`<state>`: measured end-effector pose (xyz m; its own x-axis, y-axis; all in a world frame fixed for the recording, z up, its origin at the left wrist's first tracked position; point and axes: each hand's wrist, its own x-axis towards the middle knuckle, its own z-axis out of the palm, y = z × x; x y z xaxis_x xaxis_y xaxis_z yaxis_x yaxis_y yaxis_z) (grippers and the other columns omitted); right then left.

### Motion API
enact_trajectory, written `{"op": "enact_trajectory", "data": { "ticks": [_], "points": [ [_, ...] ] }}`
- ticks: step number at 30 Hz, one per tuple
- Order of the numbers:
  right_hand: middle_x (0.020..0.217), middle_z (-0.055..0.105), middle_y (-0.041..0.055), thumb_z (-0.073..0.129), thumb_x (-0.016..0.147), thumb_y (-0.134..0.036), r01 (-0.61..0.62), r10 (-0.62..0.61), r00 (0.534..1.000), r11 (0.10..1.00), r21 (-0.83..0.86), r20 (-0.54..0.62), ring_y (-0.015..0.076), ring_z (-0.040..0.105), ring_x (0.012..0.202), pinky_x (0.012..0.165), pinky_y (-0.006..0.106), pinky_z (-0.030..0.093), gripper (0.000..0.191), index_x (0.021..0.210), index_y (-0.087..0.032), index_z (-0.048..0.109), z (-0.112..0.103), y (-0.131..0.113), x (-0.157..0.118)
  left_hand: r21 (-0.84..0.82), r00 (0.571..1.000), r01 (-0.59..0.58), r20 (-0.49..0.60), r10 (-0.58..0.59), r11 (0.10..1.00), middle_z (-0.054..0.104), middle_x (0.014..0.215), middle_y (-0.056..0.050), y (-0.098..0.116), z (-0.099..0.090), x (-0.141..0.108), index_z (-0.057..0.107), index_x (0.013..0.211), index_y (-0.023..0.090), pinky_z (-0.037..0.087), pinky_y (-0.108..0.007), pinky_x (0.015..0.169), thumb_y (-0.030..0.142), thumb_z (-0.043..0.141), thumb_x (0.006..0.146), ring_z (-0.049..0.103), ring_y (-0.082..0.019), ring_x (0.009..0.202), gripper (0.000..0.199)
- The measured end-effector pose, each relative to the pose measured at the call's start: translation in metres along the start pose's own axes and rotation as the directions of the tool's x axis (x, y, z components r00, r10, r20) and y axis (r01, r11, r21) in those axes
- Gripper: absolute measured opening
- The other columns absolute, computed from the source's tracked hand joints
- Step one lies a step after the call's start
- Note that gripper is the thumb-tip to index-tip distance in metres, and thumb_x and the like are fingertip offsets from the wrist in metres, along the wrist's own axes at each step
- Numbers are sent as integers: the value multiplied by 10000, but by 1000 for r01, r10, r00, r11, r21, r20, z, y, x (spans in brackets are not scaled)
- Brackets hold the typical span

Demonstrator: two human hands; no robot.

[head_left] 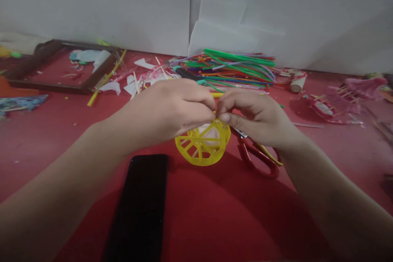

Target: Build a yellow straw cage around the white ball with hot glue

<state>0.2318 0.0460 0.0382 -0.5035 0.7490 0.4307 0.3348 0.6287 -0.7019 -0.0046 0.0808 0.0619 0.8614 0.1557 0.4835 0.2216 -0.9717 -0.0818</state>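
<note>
A round yellow spoked piece (201, 151) hangs between my hands near the middle, with a whitish part showing behind its spokes. My left hand (181, 108) is closed at its upper left edge, fingertips pressed together. My right hand (250, 114) pinches its top right edge with thumb and forefinger. The fingertips of both hands nearly meet at the top, and what lies between them is partly hidden. Red-handled scissors (258, 159) lie beneath my right hand, beside a yellow strip.
A black phone (139, 213) lies in front on the red table (215, 221). Behind are a pile of coloured pipe cleaners (236, 67) and paper scraps. A brown frame (49, 86) is back left; a pink stick model (346, 96) stands right.
</note>
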Motion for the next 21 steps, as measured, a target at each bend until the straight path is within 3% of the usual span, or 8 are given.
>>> {"op": "enact_trajectory", "data": {
  "ticks": [12, 15, 21],
  "points": [
    [815, 685, 1, 673, 929, -364, -114, 114, 993, 993, -22, 4, 144, 602, 758, 686, 281, 472, 195, 793, -225, 662, -6, -3, 1, 62, 997, 37, 71, -42, 997, 762, 942, -43, 0, 6, -2, 720, 912, 209, 479, -307, 736, 153, 416, 1021, 699, -204, 872, 328],
    [814, 684, 6, 657, 940, -403, -132, 132, 991, 990, -40, 3, 151, 602, 766, 694, 288, 471, 229, 793, -227, 665, -8, -3, 1, 61, 997, 59, 35, -62, 996, 753, 904, -30, -1, 10, -5, 708, 966, 212, 475, -299, 719, 115, 442, 995, 695, -197, 843, 284],
    [812, 675, 25, 638, 941, -503, -154, 155, 988, 987, -36, 12, 164, 595, 767, 687, 304, 470, 321, 799, -217, 670, -9, -2, 1, -14, 999, 31, 25, -31, 999, 774, 1034, -1, -3, 12, -8, 677, 1011, 239, 502, -290, 805, 119, 455, 991, 708, -191, 927, 254]
  ]
}}
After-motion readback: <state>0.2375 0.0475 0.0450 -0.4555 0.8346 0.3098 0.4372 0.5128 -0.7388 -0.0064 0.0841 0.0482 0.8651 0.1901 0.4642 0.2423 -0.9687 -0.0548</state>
